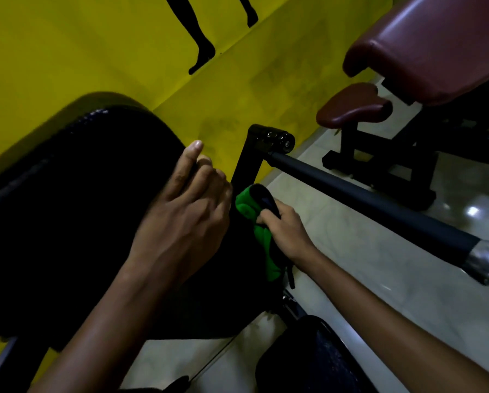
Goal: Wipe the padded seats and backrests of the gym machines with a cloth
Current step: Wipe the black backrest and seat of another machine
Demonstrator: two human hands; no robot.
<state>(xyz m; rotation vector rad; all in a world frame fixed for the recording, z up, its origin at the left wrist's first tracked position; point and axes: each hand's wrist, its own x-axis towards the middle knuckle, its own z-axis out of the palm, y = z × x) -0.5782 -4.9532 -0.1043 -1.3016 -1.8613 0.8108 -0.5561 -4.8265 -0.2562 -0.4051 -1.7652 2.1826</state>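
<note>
my left hand (186, 205) rests loose on the black backrest (76, 211); my right hand (287, 232) grips the green cloth (250, 211) at its edge.

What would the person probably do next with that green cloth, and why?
Probably slide the green cloth along the edge of the black pad: the right hand grips it bunched there, while the left hand rests on the pad's surface.
</note>
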